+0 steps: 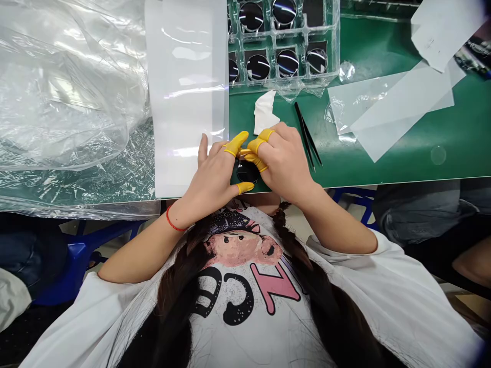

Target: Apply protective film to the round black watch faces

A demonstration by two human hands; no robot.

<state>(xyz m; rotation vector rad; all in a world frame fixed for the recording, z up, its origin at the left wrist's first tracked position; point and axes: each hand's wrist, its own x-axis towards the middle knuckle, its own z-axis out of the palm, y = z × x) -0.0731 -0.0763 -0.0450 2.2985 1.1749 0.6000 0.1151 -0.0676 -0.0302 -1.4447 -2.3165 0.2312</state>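
**Held:** we list one round dark-tinted lens, out of its tray and gripped between both hands just inside the near edge of the table. The left hand, a red string bracelet at its wrist, pinches narrowly with its yellow-capped thumb and forefinger around the lens, while one bare finger stands apart on a white sheet. The right hand bends over the top, its yellow rubber finger cots closed narrowly on the upper edge. The lens is partly hidden by these fingers, so we cannot tell exactly where each one touches it.

**Tray:** we count seven similar dark lenses seated in a clear plastic compartment tray, two of them cut by the frame. One compartment at the far right of the upper row shows no lens.

**Nearby on the green-topped table:** a crumpled white wipe touches the right hand's fingers. A pair of slim black tweezers lies just beside that hand, untouched. Translucent white film sheets lie further right, and the white sheet lies beneath the left hand. Crinkled clear plastic sheeting is heaped at far left.
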